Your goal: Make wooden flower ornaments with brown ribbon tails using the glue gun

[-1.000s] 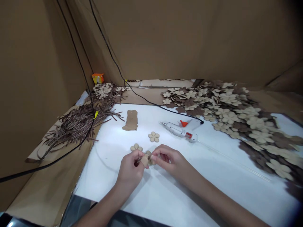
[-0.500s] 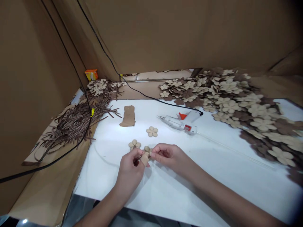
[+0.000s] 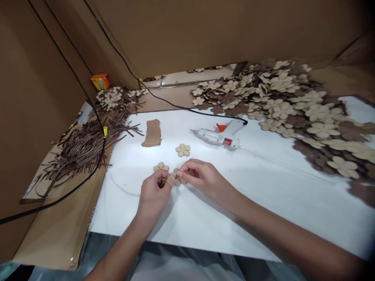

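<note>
My left hand [image 3: 154,193] is closed in a pinch on thin brown cords, with a small tan piece [image 3: 170,180] at its fingertips. My right hand [image 3: 199,175] pinches the other end of the cords, close to the left fingertips. Just beneath that pinch shows a beige flower [image 3: 177,182], partly covered by fingers; whether it is joined to the cords I cannot tell. Another beige flower [image 3: 161,167] lies just beyond my left hand, its lower part hidden. A third flower [image 3: 183,150] lies flat on the white board [image 3: 131,210], apart from both hands.
A white glue gun [image 3: 216,138] lies on its side, glue stick trailing right, black cable [image 3: 175,105] running left. Left stand a bundle of brown cords [image 3: 84,146] and an orange box [image 3: 100,82]. A torn cardboard piece [image 3: 152,133] lies ahead. Flower cutouts [image 3: 281,109] heap at right.
The view has tilted downward, so the scene sits higher. Both hands have moved slightly forward, and more of the flower beneath the pinch shows. Both still hold the cords.
</note>
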Demonstrator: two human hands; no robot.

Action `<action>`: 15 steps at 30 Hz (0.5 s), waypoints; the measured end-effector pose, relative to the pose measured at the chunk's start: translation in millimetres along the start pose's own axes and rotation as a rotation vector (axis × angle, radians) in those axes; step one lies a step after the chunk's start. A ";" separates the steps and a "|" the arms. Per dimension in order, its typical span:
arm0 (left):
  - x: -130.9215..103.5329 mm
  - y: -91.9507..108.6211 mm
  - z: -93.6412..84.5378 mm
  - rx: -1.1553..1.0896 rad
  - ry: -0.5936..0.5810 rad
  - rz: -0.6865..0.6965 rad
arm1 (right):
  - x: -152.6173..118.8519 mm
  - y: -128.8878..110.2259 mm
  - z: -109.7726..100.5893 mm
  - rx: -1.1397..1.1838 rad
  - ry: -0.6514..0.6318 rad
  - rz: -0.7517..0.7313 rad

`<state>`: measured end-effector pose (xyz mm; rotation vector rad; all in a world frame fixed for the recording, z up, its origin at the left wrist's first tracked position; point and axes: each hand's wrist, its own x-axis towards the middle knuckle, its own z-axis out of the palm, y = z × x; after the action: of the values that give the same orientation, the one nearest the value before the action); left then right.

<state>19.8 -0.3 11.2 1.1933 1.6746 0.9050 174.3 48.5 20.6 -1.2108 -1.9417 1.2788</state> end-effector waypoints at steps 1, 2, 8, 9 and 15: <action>0.2 0.1 0.7 0.052 0.012 0.012 | -0.5 1.2 0.1 -0.016 0.006 -0.004; 0.5 0.2 1.3 0.101 0.021 0.017 | -1.0 2.5 0.5 -0.037 0.013 -0.008; 1.7 2.7 2.9 0.266 0.025 -0.009 | -3.5 2.9 3.3 -0.183 0.044 -0.005; 1.7 3.2 3.1 0.285 0.026 -0.014 | -4.0 2.0 3.7 -0.195 0.046 0.002; 0.5 7.6 4.7 0.373 0.043 -0.042 | -5.5 0.3 5.3 -0.229 0.051 0.008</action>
<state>26.5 2.6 16.2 1.3837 1.9529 0.6107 172.9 41.4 18.4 -1.3479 -2.0911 1.0404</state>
